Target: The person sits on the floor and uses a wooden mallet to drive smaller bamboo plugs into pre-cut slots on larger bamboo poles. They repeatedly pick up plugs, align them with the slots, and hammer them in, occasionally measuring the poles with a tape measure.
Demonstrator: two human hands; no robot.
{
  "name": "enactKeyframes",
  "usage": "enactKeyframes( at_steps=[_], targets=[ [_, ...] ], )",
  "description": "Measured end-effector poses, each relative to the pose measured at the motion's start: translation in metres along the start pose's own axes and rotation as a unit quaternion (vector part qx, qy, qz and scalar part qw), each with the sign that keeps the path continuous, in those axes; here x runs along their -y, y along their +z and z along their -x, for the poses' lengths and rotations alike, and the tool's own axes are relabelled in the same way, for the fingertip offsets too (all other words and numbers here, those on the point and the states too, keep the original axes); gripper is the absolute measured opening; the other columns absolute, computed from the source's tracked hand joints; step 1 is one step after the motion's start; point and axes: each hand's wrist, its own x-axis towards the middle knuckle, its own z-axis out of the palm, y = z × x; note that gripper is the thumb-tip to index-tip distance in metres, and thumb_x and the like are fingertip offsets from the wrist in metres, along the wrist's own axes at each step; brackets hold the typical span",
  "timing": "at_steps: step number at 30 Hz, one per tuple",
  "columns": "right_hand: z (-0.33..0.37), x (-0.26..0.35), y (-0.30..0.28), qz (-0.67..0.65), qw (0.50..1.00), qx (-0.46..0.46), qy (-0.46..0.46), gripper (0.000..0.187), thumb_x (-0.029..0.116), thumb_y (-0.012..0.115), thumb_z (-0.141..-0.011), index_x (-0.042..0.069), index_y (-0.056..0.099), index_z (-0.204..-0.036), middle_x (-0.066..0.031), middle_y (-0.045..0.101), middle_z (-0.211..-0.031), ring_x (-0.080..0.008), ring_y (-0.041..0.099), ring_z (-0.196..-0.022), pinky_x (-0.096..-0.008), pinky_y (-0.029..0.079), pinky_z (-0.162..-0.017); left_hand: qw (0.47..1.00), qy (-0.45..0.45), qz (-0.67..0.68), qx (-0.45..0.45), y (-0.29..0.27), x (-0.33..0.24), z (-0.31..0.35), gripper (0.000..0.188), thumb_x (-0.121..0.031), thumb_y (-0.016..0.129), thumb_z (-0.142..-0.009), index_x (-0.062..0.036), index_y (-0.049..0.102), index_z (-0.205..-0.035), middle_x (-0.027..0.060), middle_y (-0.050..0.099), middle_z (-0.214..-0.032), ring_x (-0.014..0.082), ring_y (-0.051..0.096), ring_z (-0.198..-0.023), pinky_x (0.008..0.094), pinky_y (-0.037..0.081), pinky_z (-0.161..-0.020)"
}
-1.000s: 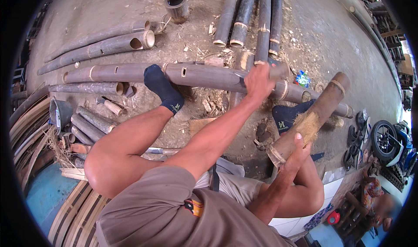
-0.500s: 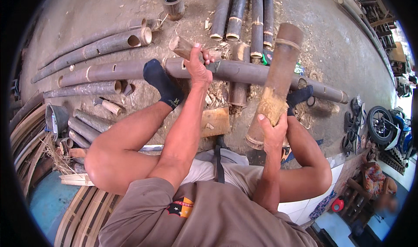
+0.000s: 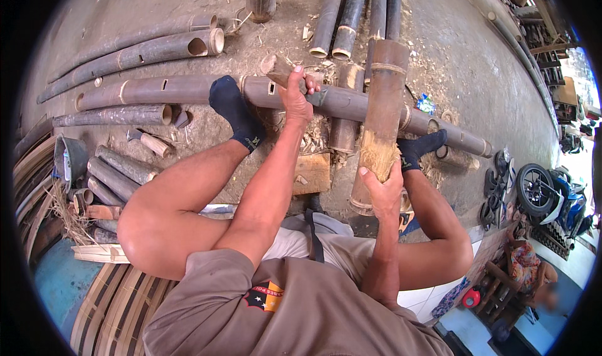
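My left hand is closed around the wooden handle of a chisel. Its dark blade end points right and meets a long brown bamboo pole lying crosswise in front of me; the exact tip is hard to make out. In my right hand is a short, thick bamboo mallet, gripped near its lower end beside a frayed, fibrous patch. The mallet is raised over the pole, apart from the chisel. Rectangular slots are cut in the pole, and my socked feet rest against it.
A short bamboo support lies under the pole, near a wooden block. More bamboo poles lie at left and far ahead. A bucket, split strips, sandals, a motorbike and a seated person surround me.
The mallet has swung left and stands more upright, closer to the chisel. My left hand keeps its grip, and the whole view has shifted slightly.
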Motion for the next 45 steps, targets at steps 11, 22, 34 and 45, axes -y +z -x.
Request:
enactKeyframes(
  at_steps=[11, 22, 34, 45],
  targets=[
    [-0.003, 0.002, 0.002, 0.011, 1.000, 0.007, -0.004, 0.068, 0.012, 0.081, -0.086, -0.001, 0.052, -0.146, -0.0142, 0.074, -0.118, -0.0202, 0.070, -0.105, -0.0358, 0.055, -0.095, 0.999, 0.006, -0.041, -0.012, -0.003, 0.001, 0.004, 0.029, -0.034, 0.072, -0.094, -0.0098, 0.055, -0.092, 0.0048, 0.052, -0.069, 0.0166, 0.049, -0.061, 0.0383, 0.051, -0.066],
    [-0.005, 0.010, 0.006, 0.055, 0.997, 0.009, -0.048, 0.078, 0.014, 0.082, -0.083, 0.001, 0.048, -0.152, -0.0167, 0.075, -0.119, -0.0275, 0.073, -0.108, -0.0395, 0.056, -0.097, 0.994, 0.057, -0.089, -0.002, -0.004, -0.001, 0.006, 0.022, -0.022, 0.072, -0.094, -0.0054, 0.057, -0.095, 0.0032, 0.055, -0.067, 0.0140, 0.052, -0.058, 0.0382, 0.053, -0.064],
    [-0.099, 0.257, 0.083, 0.209, 0.789, 0.135, -0.562, 0.088, 0.045, 0.086, -0.076, 0.018, 0.050, -0.152, -0.0180, 0.073, -0.104, -0.0407, 0.073, -0.090, -0.0461, 0.060, -0.074, 0.977, 0.145, -0.150, 0.036, -0.040, 0.023, -0.003, 0.037, -0.016, 0.071, -0.097, 0.0004, 0.058, -0.127, 0.0086, 0.067, -0.118, 0.0199, 0.064, -0.105, 0.0371, 0.051, -0.100],
    [-0.087, 0.308, 0.141, 0.251, 0.703, 0.130, -0.653, 0.057, 0.042, 0.080, -0.084, 0.013, 0.061, -0.129, -0.0172, 0.074, -0.085, -0.0359, 0.076, -0.080, -0.0473, 0.059, -0.065, 0.990, 0.077, -0.108, 0.048, -0.015, 0.022, 0.021, 0.024, -0.019, 0.073, -0.095, -0.0040, 0.063, -0.110, 0.0068, 0.069, -0.105, 0.0176, 0.066, -0.090, 0.0330, 0.054, -0.081]
  ],
)
